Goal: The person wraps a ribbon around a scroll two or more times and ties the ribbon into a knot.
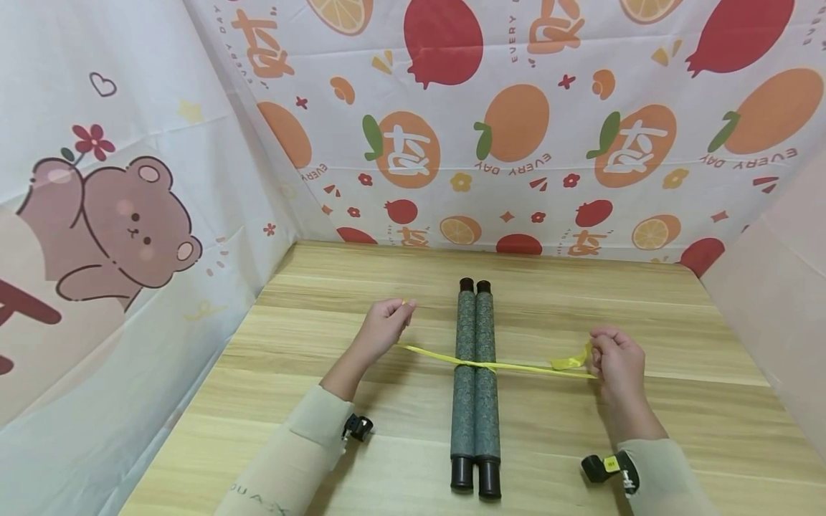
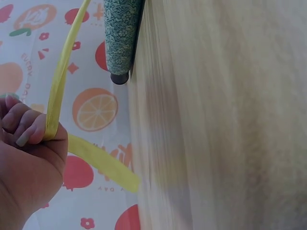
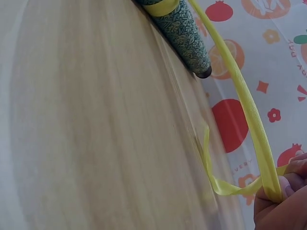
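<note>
A scroll [image 1: 475, 387], rolled from both ends into two green patterned rolls with dark end knobs, lies lengthwise on the table. Around its middle runs a yellow ribbon [image 1: 523, 368], stretched out to both sides. On the left, my left hand [image 1: 382, 331] grips one end of the ribbon with curled fingers; a short tail of ribbon [image 2: 103, 165] hangs from that fist in the left wrist view. My right hand [image 1: 618, 362] grips the other end, and a loose tail curls beside it. Both hands are apart from the scroll [image 3: 180, 40].
The light wood-grain table [image 1: 290, 423] carries the scroll. A white cloth with printed fruit [image 1: 516, 122] hangs behind the table's far edge, and another with a bear print [image 1: 129, 222] hangs along the left. A small black camera [image 1: 358, 427] is strapped at the left wrist, another [image 1: 600, 468] at the right.
</note>
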`<state>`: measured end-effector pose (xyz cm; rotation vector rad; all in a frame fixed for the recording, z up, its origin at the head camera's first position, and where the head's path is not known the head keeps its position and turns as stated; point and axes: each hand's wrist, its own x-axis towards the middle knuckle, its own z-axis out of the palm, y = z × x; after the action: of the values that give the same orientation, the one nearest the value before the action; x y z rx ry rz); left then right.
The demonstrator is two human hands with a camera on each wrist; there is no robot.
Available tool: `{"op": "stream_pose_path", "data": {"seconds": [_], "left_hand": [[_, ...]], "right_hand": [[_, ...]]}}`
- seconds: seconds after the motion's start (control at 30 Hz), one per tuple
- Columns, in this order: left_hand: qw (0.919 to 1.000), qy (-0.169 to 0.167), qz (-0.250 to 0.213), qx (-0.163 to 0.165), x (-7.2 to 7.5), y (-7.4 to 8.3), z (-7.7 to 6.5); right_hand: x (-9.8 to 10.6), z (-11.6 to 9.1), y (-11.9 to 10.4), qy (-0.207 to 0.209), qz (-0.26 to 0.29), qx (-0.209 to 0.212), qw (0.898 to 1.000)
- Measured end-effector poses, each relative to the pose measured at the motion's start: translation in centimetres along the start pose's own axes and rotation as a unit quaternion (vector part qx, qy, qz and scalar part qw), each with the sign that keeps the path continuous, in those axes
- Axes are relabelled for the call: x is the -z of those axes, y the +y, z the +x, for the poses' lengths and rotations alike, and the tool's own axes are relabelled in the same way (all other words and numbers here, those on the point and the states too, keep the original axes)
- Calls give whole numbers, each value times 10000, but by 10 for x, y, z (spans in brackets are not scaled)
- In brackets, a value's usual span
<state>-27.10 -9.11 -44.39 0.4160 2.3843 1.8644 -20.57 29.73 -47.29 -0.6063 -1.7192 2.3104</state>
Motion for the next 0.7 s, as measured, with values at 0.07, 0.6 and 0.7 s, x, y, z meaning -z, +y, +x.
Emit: {"op": "stream_pose_path", "data": {"seconds": [0.07,0.6,0.7], "left_hand": [[10000,-14,16,32,1,0,0],[9992,137,326,178,3,6,-7],[9988,215,397,178,3,7,-7]], "right_hand": [[2,0,1,-6,-96,-12,10000],[8,0,8,54,-565,-34,9984],[8,0,9,85,-690,0,9976]]}}
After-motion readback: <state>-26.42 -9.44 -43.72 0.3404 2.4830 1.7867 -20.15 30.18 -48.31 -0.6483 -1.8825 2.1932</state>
